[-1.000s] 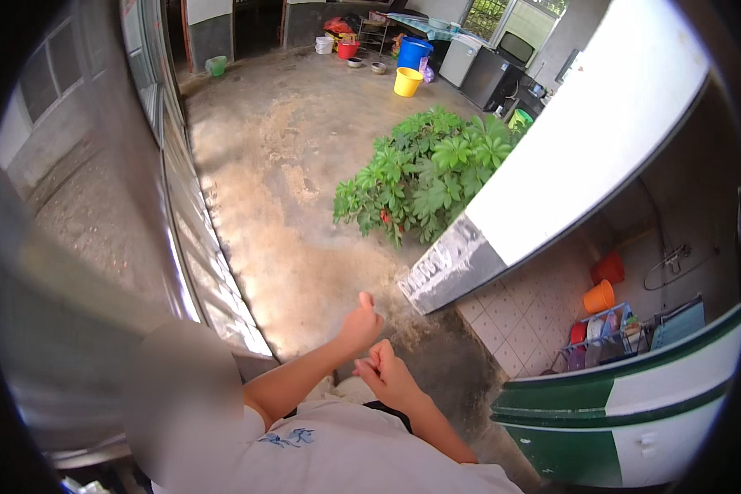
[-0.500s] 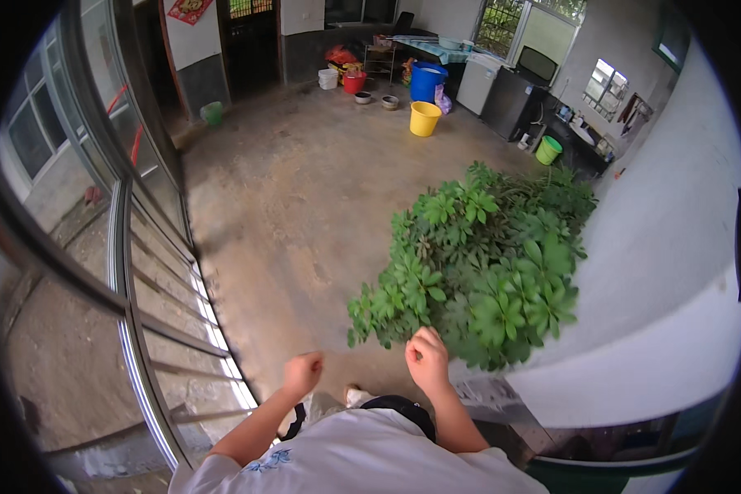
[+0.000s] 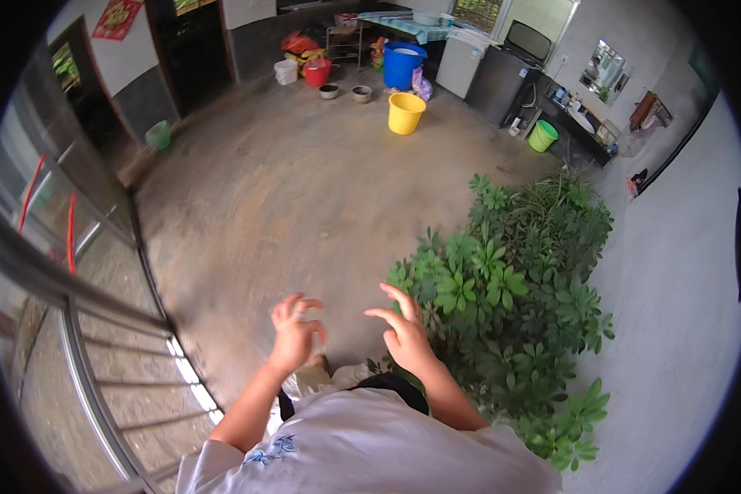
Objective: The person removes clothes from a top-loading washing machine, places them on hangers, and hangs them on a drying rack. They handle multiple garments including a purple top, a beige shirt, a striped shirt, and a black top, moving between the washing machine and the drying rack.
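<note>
In front of my waist, my left hand (image 3: 295, 336) is raised with its fingers curved and spread apart, holding nothing. Across a gap from it, my right hand (image 3: 403, 331) also has thumb and fingers apart and nothing in it. A leafy green plant (image 3: 502, 284) stands close on the right, nearest to my right hand; some of its leaves reach behind that forearm. Whether the hand touches a leaf I cannot tell. Below my hands lies the brown concrete floor (image 3: 247, 214).
A metal-framed glass door (image 3: 82, 354) with bars runs along the left. Ahead stand a yellow bucket (image 3: 406, 114), a blue barrel (image 3: 402, 67), a red bucket (image 3: 316, 74) and a dark refrigerator (image 3: 502, 85). A green bucket (image 3: 542, 136) sits farther right, by the white wall (image 3: 675, 272).
Both hands have gone from closed to open with fingers spread. My view has moved forward and turned slightly right, so the plant now reaches beside my right arm.
</note>
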Tool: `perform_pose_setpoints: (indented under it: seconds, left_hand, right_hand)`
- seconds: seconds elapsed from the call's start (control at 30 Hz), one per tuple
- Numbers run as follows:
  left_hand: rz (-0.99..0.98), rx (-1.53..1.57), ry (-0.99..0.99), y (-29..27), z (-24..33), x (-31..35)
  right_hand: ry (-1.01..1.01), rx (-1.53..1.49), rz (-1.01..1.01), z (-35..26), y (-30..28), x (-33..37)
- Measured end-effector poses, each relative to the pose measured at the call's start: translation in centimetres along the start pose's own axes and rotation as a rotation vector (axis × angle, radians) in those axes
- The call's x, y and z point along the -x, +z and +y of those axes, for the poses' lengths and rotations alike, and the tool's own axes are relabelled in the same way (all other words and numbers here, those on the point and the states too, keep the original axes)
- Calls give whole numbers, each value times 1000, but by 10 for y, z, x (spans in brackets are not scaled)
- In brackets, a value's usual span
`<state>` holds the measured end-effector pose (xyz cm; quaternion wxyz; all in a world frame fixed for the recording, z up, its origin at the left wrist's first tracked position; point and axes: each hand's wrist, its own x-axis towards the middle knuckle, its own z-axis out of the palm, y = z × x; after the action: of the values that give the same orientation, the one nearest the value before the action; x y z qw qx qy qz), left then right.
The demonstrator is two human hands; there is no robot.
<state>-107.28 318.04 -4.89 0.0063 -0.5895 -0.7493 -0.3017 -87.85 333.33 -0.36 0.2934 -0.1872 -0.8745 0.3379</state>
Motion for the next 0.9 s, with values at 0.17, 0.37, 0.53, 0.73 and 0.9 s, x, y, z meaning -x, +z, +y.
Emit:
perform_pose_setpoints:
  seconds: [0.17, 0.37, 0.53, 0.73, 0.9]
  left_hand:
    - [-296, 271, 279, 53, 5, -206]
    - [-746, 648, 170, 170, -62, -381]
    - [-754, 576, -80, 217, -148, -542]
    - [-521, 386, -304, 277, -229, -756]
    - [-335, 346, -99, 368, -258, -938]
  right_hand:
    - [344, -445, 198, 102, -44, -109]
    - [834, -142, 360, 269, -60, -225]
    - [669, 132, -140, 369, -104, -393]
    - [29, 238, -135, 478, -159, -601]
    - [573, 107, -296, 628, -205, -692]
